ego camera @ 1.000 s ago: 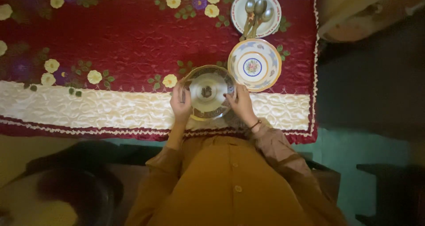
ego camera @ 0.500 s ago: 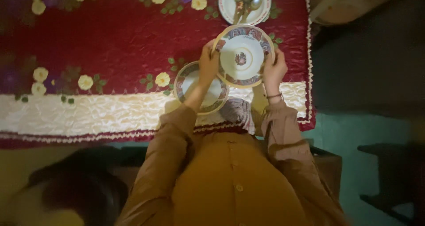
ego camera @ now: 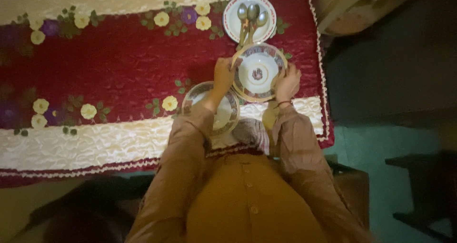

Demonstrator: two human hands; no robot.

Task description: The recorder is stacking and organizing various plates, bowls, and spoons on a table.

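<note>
Both my hands hold a patterned bowl-like plate by its rim. My left hand grips its left edge and my right hand its right edge. Under my left forearm lies a second patterned plate, partly hidden by the sleeve. Beyond the held plate sits a third plate with a red rim, carrying three metal spoons.
The plates rest on a red quilted cloth with cream borders and yellow flowers. The cloth's right edge drops to a dark floor. A pale object stands at the top right, dark furniture at the lower right.
One second ago both hands held the nearer plate in front of me. They then moved up and right to the second plate, which they still grip now.
</note>
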